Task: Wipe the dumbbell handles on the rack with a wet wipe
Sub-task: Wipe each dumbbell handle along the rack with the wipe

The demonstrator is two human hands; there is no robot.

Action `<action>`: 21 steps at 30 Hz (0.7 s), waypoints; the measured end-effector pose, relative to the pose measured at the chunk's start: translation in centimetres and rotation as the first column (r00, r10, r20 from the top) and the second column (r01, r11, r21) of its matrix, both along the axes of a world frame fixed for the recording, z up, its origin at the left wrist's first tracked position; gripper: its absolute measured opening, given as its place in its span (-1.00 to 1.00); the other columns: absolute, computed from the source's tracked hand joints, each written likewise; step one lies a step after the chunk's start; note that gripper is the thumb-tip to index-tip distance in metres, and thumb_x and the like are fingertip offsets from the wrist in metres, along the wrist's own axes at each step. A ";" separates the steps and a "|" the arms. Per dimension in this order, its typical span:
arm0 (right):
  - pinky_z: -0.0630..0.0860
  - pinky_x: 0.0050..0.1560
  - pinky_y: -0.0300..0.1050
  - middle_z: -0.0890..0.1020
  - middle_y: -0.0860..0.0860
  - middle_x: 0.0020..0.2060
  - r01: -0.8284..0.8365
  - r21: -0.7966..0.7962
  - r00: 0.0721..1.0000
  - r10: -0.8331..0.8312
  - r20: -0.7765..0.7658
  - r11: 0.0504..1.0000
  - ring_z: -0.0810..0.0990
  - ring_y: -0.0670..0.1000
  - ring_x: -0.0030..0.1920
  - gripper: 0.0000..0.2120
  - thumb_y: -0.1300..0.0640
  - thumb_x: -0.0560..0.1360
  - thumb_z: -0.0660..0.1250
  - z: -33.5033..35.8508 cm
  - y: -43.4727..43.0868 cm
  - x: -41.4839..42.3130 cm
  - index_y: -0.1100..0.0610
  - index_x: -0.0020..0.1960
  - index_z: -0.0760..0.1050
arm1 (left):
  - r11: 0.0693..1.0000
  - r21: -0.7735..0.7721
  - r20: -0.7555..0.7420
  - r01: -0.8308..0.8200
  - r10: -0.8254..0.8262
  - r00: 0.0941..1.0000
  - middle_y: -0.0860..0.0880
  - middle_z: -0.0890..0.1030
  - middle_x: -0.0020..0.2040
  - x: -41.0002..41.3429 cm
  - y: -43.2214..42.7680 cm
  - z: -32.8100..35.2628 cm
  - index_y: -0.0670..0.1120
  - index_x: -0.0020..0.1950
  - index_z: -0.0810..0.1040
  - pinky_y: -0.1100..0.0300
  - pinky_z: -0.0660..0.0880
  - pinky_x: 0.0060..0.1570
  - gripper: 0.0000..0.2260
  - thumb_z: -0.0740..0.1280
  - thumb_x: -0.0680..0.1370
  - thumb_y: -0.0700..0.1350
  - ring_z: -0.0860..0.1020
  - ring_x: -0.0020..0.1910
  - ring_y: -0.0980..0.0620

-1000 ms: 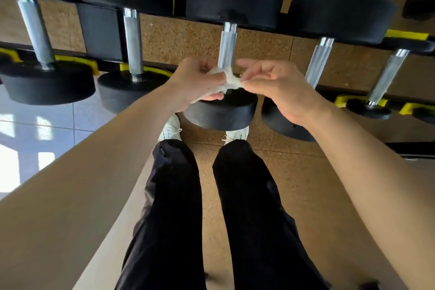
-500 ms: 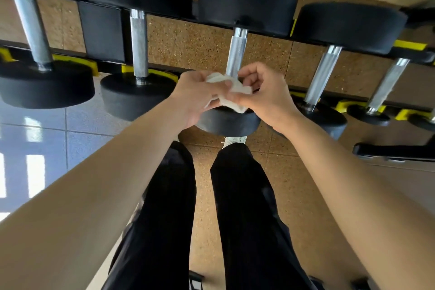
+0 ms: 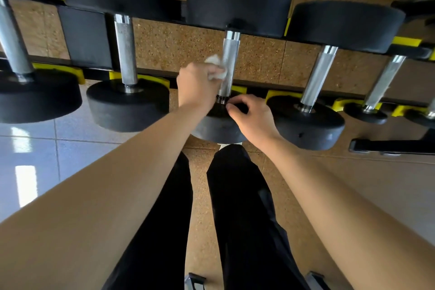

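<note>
Several black dumbbells with knurled silver handles lie across a black rack with yellow saddles [image 3: 408, 41]. My left hand [image 3: 196, 87] grips a crumpled white wet wipe [image 3: 217, 68] and presses it against the left side of the middle dumbbell's handle [image 3: 230, 63]. My right hand [image 3: 253, 117] holds nothing; its fingers are curled loosely and rest on the near black weight [image 3: 214, 127] of that same dumbbell, just below the handle's base. Neighbouring handles stand to the left [image 3: 125, 52] and to the right [image 3: 317, 75].
My legs in black trousers [image 3: 244, 207] stand close to the rack over a speckled brown rubber floor. Glossy blue-grey tiles [image 3: 47, 148] lie at the left. A dark rack foot [image 3: 388, 147] juts out low at the right. Smaller dumbbells [image 3: 376, 106] sit further right.
Both hands were bunching the wipe together in front of the rack. Now my left hand alone has carried it up onto the middle handle, and my right hand has let go and dropped onto the weight.
</note>
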State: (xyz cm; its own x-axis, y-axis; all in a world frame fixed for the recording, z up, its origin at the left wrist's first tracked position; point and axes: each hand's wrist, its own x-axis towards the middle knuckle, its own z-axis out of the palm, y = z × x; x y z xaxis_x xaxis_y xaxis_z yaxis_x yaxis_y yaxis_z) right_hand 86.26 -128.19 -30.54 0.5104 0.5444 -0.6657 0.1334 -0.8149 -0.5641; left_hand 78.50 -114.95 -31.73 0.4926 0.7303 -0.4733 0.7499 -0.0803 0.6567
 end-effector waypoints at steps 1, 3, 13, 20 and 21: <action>0.50 0.16 -0.04 0.66 -0.10 0.00 0.001 0.000 1.000 -0.001 0.004 1.000 0.57 -0.04 0.13 -0.86 -0.01 0.53 0.36 -0.1 0.0 0.1 -0.01 0.03 0.64 | 0.996 -0.011 -0.021 0.084 -0.084 0.996 0.00 0.73 0.03 -0.7 -0.3 -0.3 -0.03 0.05 0.74 0.24 0.58 0.03 -0.81 0.46 0.50 -0.25 0.68 -0.01 0.03; 0.49 0.19 -0.01 0.66 -0.10 0.00 -0.010 -0.006 1.000 0.010 0.004 1.000 0.57 -0.02 0.14 -0.87 0.00 0.51 0.37 -0.2 0.2 0.1 -0.02 0.02 0.64 | 0.980 -0.061 0.000 0.192 -0.192 0.981 0.02 0.74 -0.02 -1.9 -0.6 -0.4 -0.01 -0.02 0.76 0.24 0.58 0.01 -0.81 0.48 0.47 -0.26 0.68 -0.01 0.05; 0.46 -0.01 -0.37 0.66 -0.14 -0.09 0.117 0.033 0.991 -0.114 -0.071 0.993 0.60 -0.21 -0.05 -0.89 0.15 0.50 0.42 0.4 0.1 0.9 0.07 0.03 0.63 | 0.798 0.449 0.115 0.403 -0.499 0.859 -0.03 0.72 -0.06 2.0 0.1 -1.4 -0.11 -0.11 0.74 0.05 0.56 -0.10 -0.81 0.45 0.38 -0.35 0.60 -0.01 -0.19; 0.59 0.13 -0.17 0.50 -0.10 0.30 0.200 0.074 0.973 -0.189 -0.132 0.977 0.57 -0.15 0.16 -0.38 0.37 0.40 0.42 1.5 -0.1 3.1 0.02 0.38 0.39 | 0.848 -0.204 0.147 0.490 -0.468 0.871 0.02 0.71 -0.09 -0.6 0.5 0.0 -0.03 0.00 0.73 0.36 0.52 -0.09 -0.87 0.44 0.53 -0.22 0.60 -0.17 0.26; 0.58 0.16 -0.18 0.50 -0.12 0.32 0.159 0.104 0.972 -0.137 -0.192 0.982 0.58 -0.15 0.18 -0.36 0.37 0.41 0.42 1.9 0.2 3.4 0.01 0.42 0.39 | 0.853 -0.281 0.197 0.439 -0.396 0.897 0.03 0.69 -0.10 -0.9 0.8 0.5 -0.04 0.01 0.70 0.44 0.46 -0.16 -0.88 0.44 0.54 -0.23 0.57 -0.21 0.30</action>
State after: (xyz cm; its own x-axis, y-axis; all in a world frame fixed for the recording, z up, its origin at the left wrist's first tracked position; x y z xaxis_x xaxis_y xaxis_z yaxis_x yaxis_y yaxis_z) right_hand 89.68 -128.00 -28.67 0.4664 0.5524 -0.6909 -0.0986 -0.7437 -0.6612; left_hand 77.57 -114.17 -31.23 0.7892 0.2677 -0.5528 0.5999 -0.1431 0.7872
